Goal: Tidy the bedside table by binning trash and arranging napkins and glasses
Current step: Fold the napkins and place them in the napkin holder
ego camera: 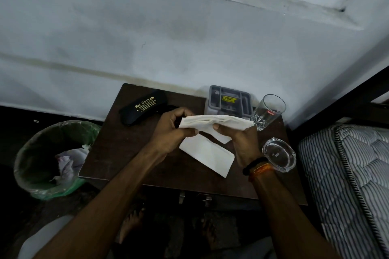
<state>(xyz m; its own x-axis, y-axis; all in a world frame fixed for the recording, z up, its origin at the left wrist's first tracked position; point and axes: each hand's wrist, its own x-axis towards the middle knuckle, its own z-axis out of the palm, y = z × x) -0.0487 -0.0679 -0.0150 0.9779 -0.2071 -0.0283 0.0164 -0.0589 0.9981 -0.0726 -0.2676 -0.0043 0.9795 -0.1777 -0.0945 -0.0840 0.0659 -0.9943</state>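
Note:
Both hands hold a stack of white napkins (216, 122) above the dark wooden bedside table (117, 153). My left hand (172, 130) grips the stack's left end, and my right hand (240, 139) pinches its right part from below. One more folded white napkin (207, 154) lies flat on the table beneath them. A clear drinking glass (267, 111) stands at the table's back right. A clear glass ashtray (279, 154) sits at the right edge. The green-lined bin (42, 153) left of the table holds crumpled paper (69, 162).
A black spectacle case (143, 106) lies at the table's back left. A grey plastic organiser (229, 100) stands against the wall at the back. A striped mattress (347, 174) borders the table on the right.

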